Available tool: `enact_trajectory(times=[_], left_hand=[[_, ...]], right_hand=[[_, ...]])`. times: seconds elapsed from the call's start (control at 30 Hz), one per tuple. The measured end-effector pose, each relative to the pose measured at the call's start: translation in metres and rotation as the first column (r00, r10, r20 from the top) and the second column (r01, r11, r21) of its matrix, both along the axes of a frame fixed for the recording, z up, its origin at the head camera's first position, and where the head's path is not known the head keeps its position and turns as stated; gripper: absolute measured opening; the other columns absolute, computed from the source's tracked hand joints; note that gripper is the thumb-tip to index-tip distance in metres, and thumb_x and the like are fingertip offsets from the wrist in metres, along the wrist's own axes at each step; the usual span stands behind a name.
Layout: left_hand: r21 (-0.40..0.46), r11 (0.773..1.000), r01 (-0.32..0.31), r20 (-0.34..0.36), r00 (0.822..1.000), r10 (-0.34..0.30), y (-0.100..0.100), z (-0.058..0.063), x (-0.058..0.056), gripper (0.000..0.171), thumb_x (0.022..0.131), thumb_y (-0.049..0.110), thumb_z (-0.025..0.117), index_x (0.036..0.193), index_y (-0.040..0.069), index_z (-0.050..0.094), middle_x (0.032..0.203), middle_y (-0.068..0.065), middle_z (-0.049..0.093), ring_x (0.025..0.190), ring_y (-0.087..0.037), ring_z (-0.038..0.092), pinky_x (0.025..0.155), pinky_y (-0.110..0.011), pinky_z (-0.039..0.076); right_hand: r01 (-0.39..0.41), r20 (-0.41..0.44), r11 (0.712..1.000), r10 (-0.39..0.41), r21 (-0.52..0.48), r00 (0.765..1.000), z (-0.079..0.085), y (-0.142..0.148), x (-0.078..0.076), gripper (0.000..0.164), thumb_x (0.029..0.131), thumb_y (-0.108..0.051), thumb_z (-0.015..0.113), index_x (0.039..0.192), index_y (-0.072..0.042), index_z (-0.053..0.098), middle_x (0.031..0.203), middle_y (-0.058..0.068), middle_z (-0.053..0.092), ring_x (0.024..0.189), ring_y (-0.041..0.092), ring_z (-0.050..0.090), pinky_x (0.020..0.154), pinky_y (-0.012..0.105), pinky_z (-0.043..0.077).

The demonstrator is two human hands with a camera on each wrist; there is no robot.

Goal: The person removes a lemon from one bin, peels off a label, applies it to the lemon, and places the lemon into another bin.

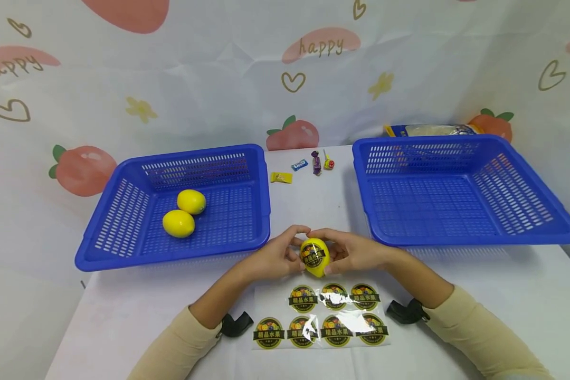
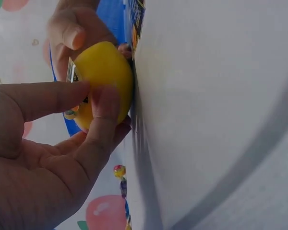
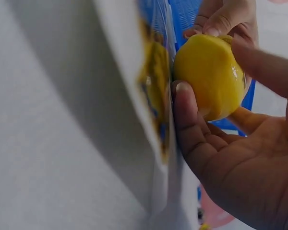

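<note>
A yellow lemon (image 1: 318,270) with a round black fruit sticker (image 1: 313,255) on its upper side is between both hands, just above the white table. My left hand (image 1: 279,255) grips it from the left, thumb and fingers curled against the peel, as the left wrist view also shows on the lemon (image 2: 108,67). From the other side my right hand (image 1: 353,252) holds the same fruit, its thumb near the lower tip. In the right wrist view the lemon (image 3: 209,76) sits between thumb and fingers. A sheet of round stickers (image 1: 320,315) lies in front of the hands.
At the left stands a blue basket (image 1: 171,255) with two lemons (image 1: 178,224) inside. Another blue basket (image 1: 475,237) is at the right, a packaged bag (image 1: 432,130) behind it. Several wrapped candies, including a yellow one (image 1: 281,177), lie between the baskets.
</note>
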State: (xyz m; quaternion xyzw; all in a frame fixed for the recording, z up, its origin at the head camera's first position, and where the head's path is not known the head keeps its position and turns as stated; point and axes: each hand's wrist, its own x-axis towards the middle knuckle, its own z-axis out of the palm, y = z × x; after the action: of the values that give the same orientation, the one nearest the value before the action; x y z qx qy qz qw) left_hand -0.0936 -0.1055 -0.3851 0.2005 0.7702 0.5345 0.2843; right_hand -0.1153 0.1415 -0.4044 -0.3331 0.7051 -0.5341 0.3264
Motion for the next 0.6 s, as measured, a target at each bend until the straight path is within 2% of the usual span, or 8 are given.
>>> enact_trajectory(times=[0.07,0.17,0.27,0.37,0.47,0.53,0.6], left_hand=[[-0.027,1.000,0.011,-0.027,1.000,-0.012,0.000,0.002,0.002,0.072,0.088,-0.007,0.066,0.150,0.007,0.032,0.137,-0.027,0.052,0.087,-0.018,0.068,0.077,-0.030,0.055],[-0.080,0.996,0.029,-0.078,0.996,-0.035,0.000,0.006,0.006,0.073,0.090,-0.003,0.065,0.153,0.005,0.029,0.141,-0.027,0.050,0.091,-0.016,0.068,0.080,-0.030,0.055],[-0.119,0.992,0.044,-0.148,0.987,-0.061,-0.001,0.014,0.012,0.073,0.092,0.001,0.063,0.155,0.003,0.027,0.146,-0.026,0.046,0.099,-0.017,0.067,0.085,-0.028,0.055],[-0.152,0.987,0.056,-0.257,0.962,-0.094,-0.004,0.029,0.021,0.067,0.095,0.006,0.063,0.154,0.005,0.032,0.148,-0.019,0.046,0.108,-0.019,0.066,0.089,-0.028,0.054],[-0.160,0.986,0.054,-0.404,0.908,-0.115,-0.009,0.046,0.029,0.056,0.096,0.010,0.064,0.148,0.008,0.045,0.147,-0.010,0.049,0.113,-0.019,0.064,0.091,-0.029,0.053],[-0.172,0.985,0.015,-0.518,0.849,-0.103,-0.013,0.057,0.030,0.048,0.096,0.012,0.065,0.143,0.011,0.053,0.144,-0.005,0.052,0.115,-0.019,0.062,0.094,-0.033,0.052],[-0.196,0.978,-0.064,-0.615,0.785,-0.072,-0.019,0.065,0.028,0.042,0.096,0.014,0.066,0.137,0.012,0.058,0.142,-0.003,0.054,0.121,-0.019,0.059,0.098,-0.036,0.050]], right_hand=[[0.001,-0.034,1.000,0.000,0.022,0.999,0.001,-0.002,0.003,0.078,0.088,-0.005,0.076,0.151,0.004,0.030,0.125,0.020,0.058,0.091,0.025,0.066,0.079,0.034,0.056],[0.065,-0.151,0.993,-0.049,0.102,0.987,0.005,-0.007,0.009,0.081,0.082,-0.014,0.084,0.148,0.000,0.038,0.125,0.015,0.055,0.094,0.021,0.062,0.079,0.033,0.056],[0.147,-0.276,0.970,-0.091,0.192,0.957,0.010,-0.011,0.016,0.080,0.078,-0.021,0.088,0.145,-0.006,0.046,0.126,0.010,0.053,0.097,0.018,0.057,0.080,0.031,0.055],[0.201,-0.362,0.946,-0.099,0.253,0.927,0.016,-0.013,0.021,0.079,0.077,-0.025,0.089,0.144,-0.010,0.049,0.122,0.006,0.053,0.095,0.017,0.054,0.078,0.031,0.052],[0.231,-0.395,0.931,-0.106,0.283,0.912,0.020,-0.014,0.024,0.080,0.077,-0.027,0.089,0.145,-0.012,0.050,0.119,0.004,0.053,0.093,0.016,0.054,0.077,0.031,0.051],[0.251,-0.407,0.921,-0.116,0.296,0.906,0.023,-0.013,0.025,0.079,0.077,-0.028,0.088,0.145,-0.012,0.050,0.118,0.002,0.053,0.089,0.015,0.054,0.075,0.031,0.052],[0.261,-0.429,0.922,-0.121,0.287,0.895,0.025,-0.012,0.025,0.077,0.078,-0.028,0.088,0.143,-0.009,0.052,0.119,0.003,0.054,0.086,0.014,0.054,0.073,0.031,0.052]])
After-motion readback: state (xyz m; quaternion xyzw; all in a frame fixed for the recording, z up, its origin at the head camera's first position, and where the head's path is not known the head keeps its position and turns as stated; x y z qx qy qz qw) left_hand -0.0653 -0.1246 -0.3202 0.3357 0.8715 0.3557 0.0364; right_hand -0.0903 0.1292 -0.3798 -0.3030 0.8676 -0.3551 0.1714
